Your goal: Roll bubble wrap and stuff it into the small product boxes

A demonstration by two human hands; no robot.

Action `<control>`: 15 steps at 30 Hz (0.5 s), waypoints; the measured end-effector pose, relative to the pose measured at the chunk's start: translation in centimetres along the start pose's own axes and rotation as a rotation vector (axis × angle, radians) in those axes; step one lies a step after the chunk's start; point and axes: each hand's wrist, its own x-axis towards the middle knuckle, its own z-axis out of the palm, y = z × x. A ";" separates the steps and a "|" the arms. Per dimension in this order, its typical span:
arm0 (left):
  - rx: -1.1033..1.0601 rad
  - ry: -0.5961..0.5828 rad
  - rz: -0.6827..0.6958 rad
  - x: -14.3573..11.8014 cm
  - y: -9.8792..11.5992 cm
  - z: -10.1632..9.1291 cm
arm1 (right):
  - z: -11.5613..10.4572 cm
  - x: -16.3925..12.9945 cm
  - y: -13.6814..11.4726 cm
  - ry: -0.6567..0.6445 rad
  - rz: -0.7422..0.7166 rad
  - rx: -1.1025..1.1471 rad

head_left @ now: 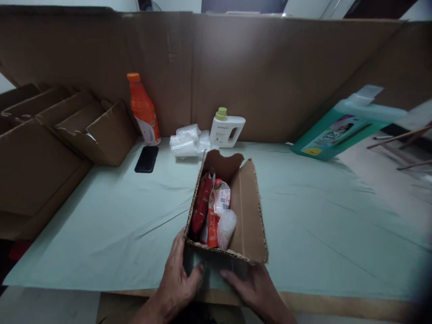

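Note:
In the head view, an open-topped cardboard box (248, 207) with rough-cut edges is at the middle of the table. My left hand (177, 276) grips its near left corner, thumb toward the front wall. At the near right corner my right hand (253, 288) has hold of the box, its fingers partly hidden underneath. Inside lie a dark red packet (202, 204), a white and pink packet (222, 195), an orange-red packet (212, 229) and a bubble-wrapped item (227, 227). Whether the box's base touches the table cannot be seen.
Behind the box are bubble-wrap bundles (187, 140), a white jug (227, 130), an orange bottle (145, 110) and a black phone (146, 159). Several cardboard boxes (97, 132) stand left; a green-liquid jug (340, 128) is at right. A cardboard wall (270, 76) closes the table's back.

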 end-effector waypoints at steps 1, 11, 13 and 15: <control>-0.005 -0.028 0.051 -0.7 0.1 0.4 | -0.2 0.2 0.1 -0.008 0.022 0.010; -0.057 -0.262 0.226 2.7 1.4 -0.4 | -4.2 1.0 4.8 0.539 0.149 0.166; -0.016 -0.036 0.133 7.5 2.1 -2.0 | -2.6 -0.2 5.0 0.537 0.165 0.136; -0.061 0.011 0.102 12.5 2.6 -2.7 | -0.6 -1.3 4.9 0.501 0.127 0.115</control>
